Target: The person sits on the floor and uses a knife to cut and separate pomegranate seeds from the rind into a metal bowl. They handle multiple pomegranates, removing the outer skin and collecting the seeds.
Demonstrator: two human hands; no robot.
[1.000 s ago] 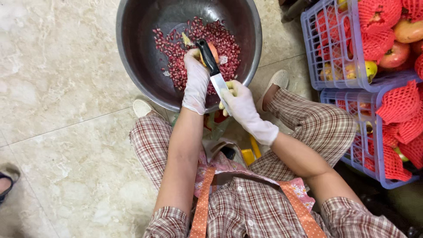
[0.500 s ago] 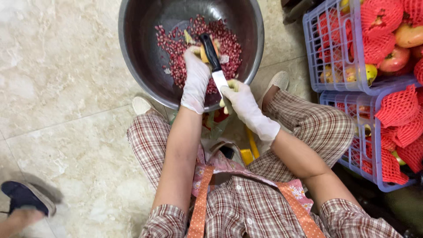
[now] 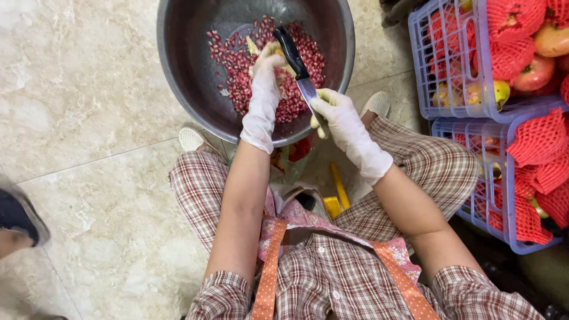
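A large steel bowl [image 3: 184, 89] sits on the floor between my feet, holding a heap of red pomegranate seeds [image 3: 237, 65]. My left hand [image 3: 264, 95], in a white glove, holds a yellowish piece of pomegranate [image 3: 269, 50] over the seeds. My gloved right hand [image 3: 344, 121] grips a knife [image 3: 299, 68] by its blade. The knife's black handle points into the bowl and rests against the fruit piece.
Two blue plastic crates [image 3: 450, 106] at the right hold pomegranates, some in red foam nets. A yellow object [image 3: 338, 186] and a bag of peel scraps lie between my knees. Another person's dark shoe [image 3: 21, 216] shows at the left edge on the marble floor.
The knife handle has stayed against the fruit piece with only small shifts. Another person's dark shoe has come further into view at the left edge.
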